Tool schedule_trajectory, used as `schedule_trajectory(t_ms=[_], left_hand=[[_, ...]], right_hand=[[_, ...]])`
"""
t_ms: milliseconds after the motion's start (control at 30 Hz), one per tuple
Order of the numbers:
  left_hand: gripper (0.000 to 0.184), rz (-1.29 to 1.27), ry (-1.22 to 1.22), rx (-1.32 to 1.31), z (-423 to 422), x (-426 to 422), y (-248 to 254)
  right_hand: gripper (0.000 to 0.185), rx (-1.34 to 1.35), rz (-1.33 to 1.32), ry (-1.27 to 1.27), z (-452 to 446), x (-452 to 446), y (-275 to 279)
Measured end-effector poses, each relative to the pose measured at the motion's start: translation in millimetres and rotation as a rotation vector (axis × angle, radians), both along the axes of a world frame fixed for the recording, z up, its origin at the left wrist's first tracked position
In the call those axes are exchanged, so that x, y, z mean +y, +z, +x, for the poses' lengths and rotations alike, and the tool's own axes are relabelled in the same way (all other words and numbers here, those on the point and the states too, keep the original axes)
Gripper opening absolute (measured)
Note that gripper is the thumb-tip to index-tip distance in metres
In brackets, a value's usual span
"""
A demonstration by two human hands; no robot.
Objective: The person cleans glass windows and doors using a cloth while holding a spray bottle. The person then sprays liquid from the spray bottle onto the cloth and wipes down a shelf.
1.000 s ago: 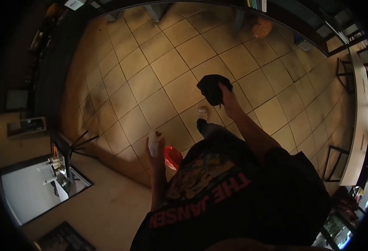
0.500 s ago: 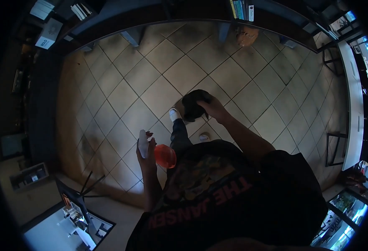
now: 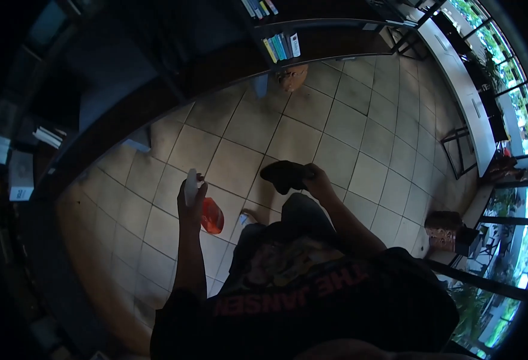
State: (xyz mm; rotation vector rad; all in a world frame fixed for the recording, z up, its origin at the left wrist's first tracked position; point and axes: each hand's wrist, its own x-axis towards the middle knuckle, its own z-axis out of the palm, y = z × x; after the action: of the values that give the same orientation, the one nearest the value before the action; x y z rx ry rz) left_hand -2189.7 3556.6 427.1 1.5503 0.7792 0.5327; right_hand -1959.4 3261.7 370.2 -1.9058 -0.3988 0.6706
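Observation:
My left hand [image 3: 190,198] is closed around the neck of a spray bottle with a whitish top [image 3: 190,187] and a translucent red-orange body [image 3: 212,216]. The bottle's body hangs to the right of my wrist, tilted. To the right, my right hand [image 3: 318,181] grips a dark cloth [image 3: 285,175] by its right end, and the rest of the cloth droops out to the left above the floor. The two hands are apart, both in front of my body.
Dark shelving [image 3: 216,72] curves across the top, with upright books [image 3: 282,47] on it. An orange-brown rounded object [image 3: 292,78] stands on the tiled floor [image 3: 300,135] under it. A long white table [image 3: 465,90] runs along the right. A brown box-like seat [image 3: 444,231] stands at lower right.
The view has turned toward the shelving and windows. The dark cloth has come lower and now stretches sideways from my right hand. My left hand still holds the bottle.

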Motion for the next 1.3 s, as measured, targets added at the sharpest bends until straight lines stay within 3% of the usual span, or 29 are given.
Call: schedule_trajectory(t_ms=[100,167,333,433,567,633,700,833,967,1300], left_hand=[[0.042,0.104,-0.151,0.004,82,19,32],[0.046,0.071,-0.215,0.004,134,12,47],[0.038,0.172,-0.281,-0.011,263,-9,37],[0.039,0.380,-0.304,0.017,333,-34,40],[0.043,0.266,-0.295,0.113,425,-54,53],[0.046,0.346,-0.375,0.166,469,-47,49],[0.051,0.297,-0.337,0.159,516,-53,54],[0.052,0.276,-0.297,0.107,602,-46,63],[0.052,0.201,-0.186,0.151,680,-11,53],[0.052,0.199,-0.161,0.248,852,64,35]], right_hand=[[0.031,0.077,0.179,-0.139,41,-34,3],[0.028,0.199,0.209,-0.327,66,-47,41],[0.027,0.213,0.363,-0.497,161,-78,-14],[0.028,0.374,0.351,-0.654,224,-85,-35],[0.028,0.298,0.404,-0.607,309,-84,-11],[0.028,0.331,0.476,-0.605,355,-87,-26],[0.030,0.357,0.293,-0.614,398,-94,-14],[0.032,0.317,0.301,-0.570,472,-97,-17],[0.033,0.261,0.488,-0.752,521,-87,-25],[0.037,0.322,0.313,-0.928,633,-109,-18]])
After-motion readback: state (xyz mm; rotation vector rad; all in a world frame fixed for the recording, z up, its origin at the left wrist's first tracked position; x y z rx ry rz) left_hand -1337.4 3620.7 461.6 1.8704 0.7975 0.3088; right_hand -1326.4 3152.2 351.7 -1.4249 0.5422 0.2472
